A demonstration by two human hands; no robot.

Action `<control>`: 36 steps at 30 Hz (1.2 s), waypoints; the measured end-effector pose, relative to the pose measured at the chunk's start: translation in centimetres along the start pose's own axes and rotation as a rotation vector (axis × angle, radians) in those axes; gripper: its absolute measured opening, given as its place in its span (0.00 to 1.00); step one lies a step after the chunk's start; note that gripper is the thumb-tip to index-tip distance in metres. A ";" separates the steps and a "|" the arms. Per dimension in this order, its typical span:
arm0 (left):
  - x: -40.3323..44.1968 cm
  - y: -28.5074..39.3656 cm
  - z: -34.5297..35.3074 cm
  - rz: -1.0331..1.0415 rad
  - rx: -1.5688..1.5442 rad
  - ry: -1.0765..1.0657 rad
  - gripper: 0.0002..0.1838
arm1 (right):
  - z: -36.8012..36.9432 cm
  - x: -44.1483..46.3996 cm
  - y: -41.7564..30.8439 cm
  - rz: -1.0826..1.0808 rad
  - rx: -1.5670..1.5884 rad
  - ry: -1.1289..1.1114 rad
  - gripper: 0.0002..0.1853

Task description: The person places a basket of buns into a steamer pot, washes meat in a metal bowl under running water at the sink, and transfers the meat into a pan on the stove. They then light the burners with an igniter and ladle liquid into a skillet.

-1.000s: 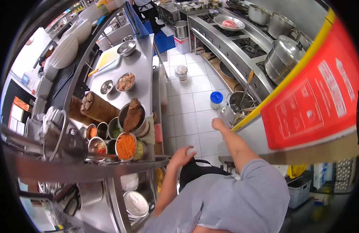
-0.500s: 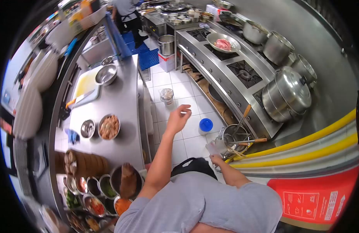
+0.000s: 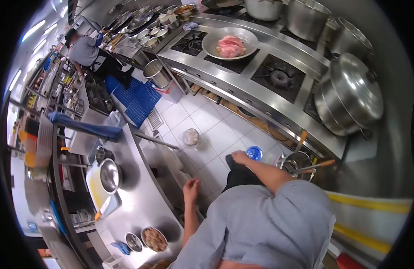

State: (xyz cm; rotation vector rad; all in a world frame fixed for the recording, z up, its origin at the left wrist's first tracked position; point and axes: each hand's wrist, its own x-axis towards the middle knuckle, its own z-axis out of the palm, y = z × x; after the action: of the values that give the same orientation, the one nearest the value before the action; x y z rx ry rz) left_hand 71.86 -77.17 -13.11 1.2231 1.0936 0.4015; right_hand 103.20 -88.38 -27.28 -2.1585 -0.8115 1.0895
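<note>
My left hand (image 3: 191,188) hangs beside the steel worktable (image 3: 139,188), its fingers curled in with nothing visible in them. My right hand (image 3: 239,157) is loosely closed in front of my body, above my dark shoe, and I see nothing in it. Just to its right in the view is a round blue container or lid (image 3: 254,153) at floor level. A clear round container (image 3: 190,137) with pale contents stands on the white tiles. Beyond my right forearm is a steel pot (image 3: 301,161) with wooden-handled tools in it.
A stove (image 3: 278,77) runs along the right, bearing a pan (image 3: 211,45) of pink meat and a large lidded steamer pot (image 3: 348,98). On the worktable are a steel bowl (image 3: 110,175), a knife (image 3: 104,208) and a bowl of raw meat (image 3: 154,239). Another person (image 3: 88,54) stands far left.
My view has turned toward the stove and the far aisle. My left hand has dropped and drawn back. My right hand has moved from the pot toward the blue object, the clear item no longer visible in it.
</note>
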 end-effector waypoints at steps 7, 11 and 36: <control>10.3 10.5 0.2 -0.053 -0.162 0.144 0.15 | -6.2 16.3 -22.8 -0.089 0.594 -0.253 0.26; 19.6 16.8 2.8 0.027 -0.194 0.085 0.16 | -12.4 20.8 -34.6 -0.118 0.929 -0.306 0.31; 56.8 40.3 7.9 -0.143 -0.161 -0.516 0.15 | -26.9 44.9 -47.8 0.066 2.475 0.695 0.14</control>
State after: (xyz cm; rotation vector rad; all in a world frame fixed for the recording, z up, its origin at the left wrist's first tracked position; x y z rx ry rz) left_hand 116.61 -24.20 -3.23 1.0201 0.6825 0.0528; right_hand 135.21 -30.73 -1.26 -0.1494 0.8023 0.4001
